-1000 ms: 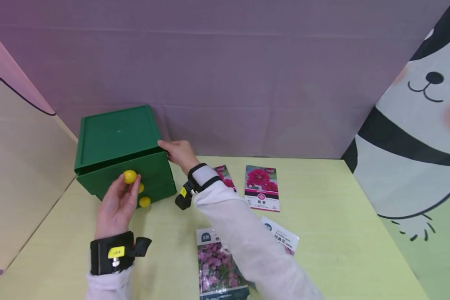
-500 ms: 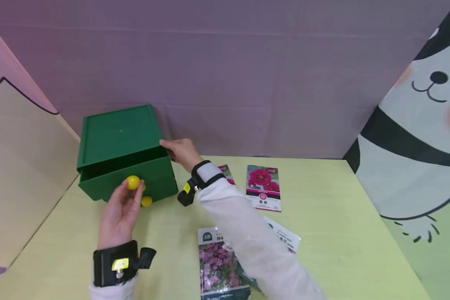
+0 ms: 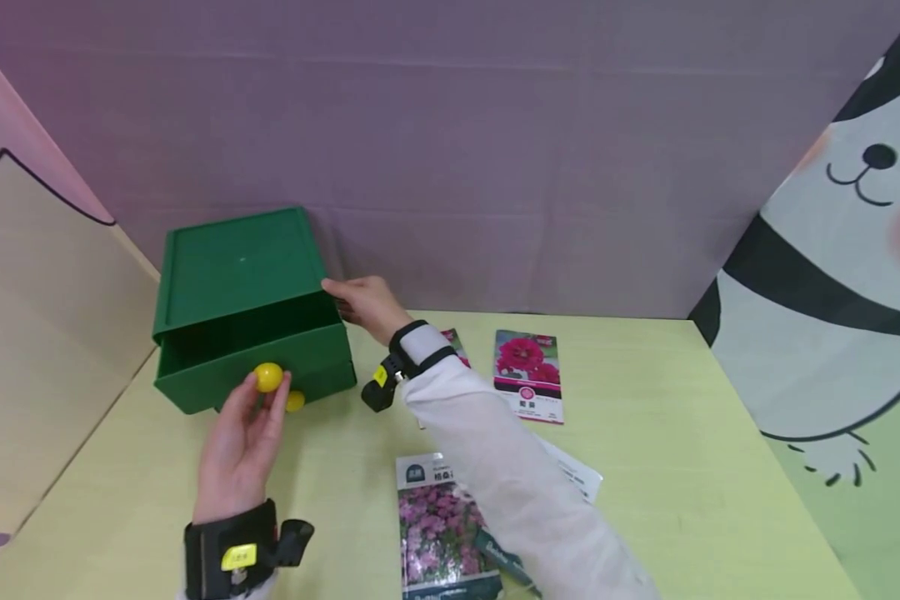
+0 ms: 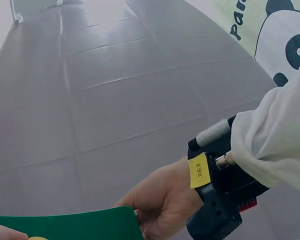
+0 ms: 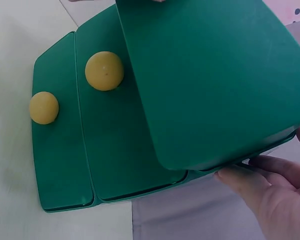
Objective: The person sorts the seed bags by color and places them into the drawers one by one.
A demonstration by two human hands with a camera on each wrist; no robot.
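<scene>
1. Over the last second the top drawer (image 3: 270, 354) of the green drawer box (image 3: 232, 267) slid further out toward the person; the dark gap under the box's top had widened.
2. The left hand (image 3: 243, 437) pinched the drawer's yellow knob (image 3: 267, 377) between thumb and fingertips and had drawn back with it, nearer the front of the bench (image 3: 682, 433).
3. The right hand (image 3: 367, 304) stayed at the box's right rear corner, fingers curled against its side, bracing it in place.
4. The box sat at the back left of the bench; a lower yellow knob (image 3: 295, 402) showed just beneath the gripped one.
5. Judging from this, the drawer was partly open, and the seed packets (image 3: 528, 375) lay untouched to the right.
</scene>
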